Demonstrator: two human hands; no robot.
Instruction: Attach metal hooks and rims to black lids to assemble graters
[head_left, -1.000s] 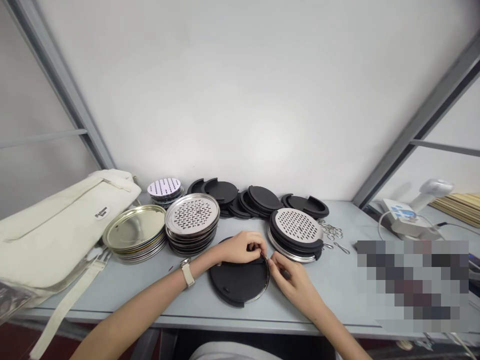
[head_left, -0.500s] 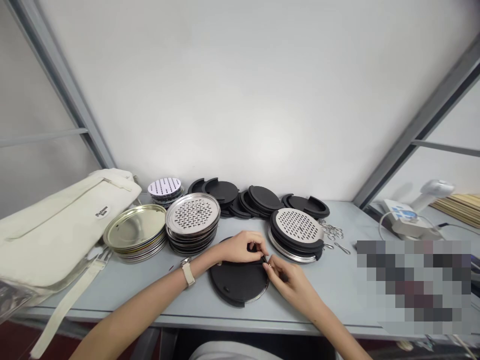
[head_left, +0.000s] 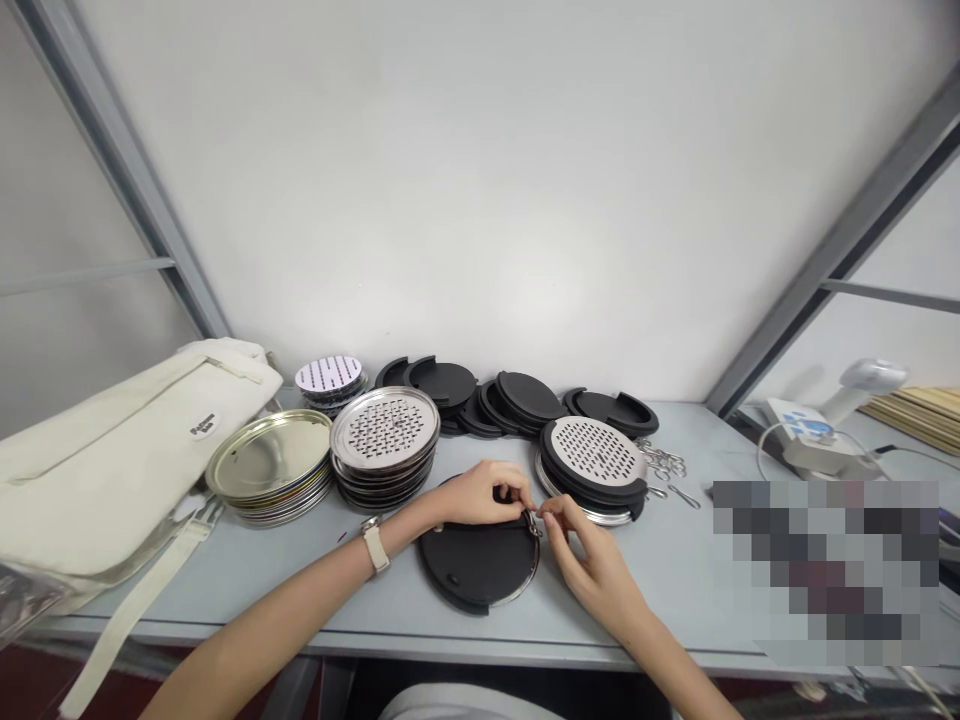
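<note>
A round black disc (head_left: pixel 484 565) with a silvery metal edge on its right lies flat on the table in front of me. My left hand (head_left: pixel 491 495) rests over its far side, fingers curled, with thumb and index pinched at the right rim. A small metal clip (head_left: pixel 535 524) hangs from that pinch, its lower part visible over the rim. My right hand (head_left: pixel 581 550) is just right of it, thumb and index drawn together close to the left fingertips. What lies between those right fingertips is too small to make out.
Behind stand a stack of perforated metal discs (head_left: pixel 386 430), gold-coloured lids (head_left: pixel 270 455), black round holders (head_left: pixel 529 397) and a perforated disc on a black holder (head_left: pixel 596 450). Loose metal clips (head_left: pixel 664 462) lie right. A cream bag (head_left: pixel 127 450) fills the left; a white device (head_left: pixel 817 440) stands far right.
My right fingertips have shifted slightly up and away from the clip's lower part, which now shows more. The left hand and the black disc have stayed in place.
</note>
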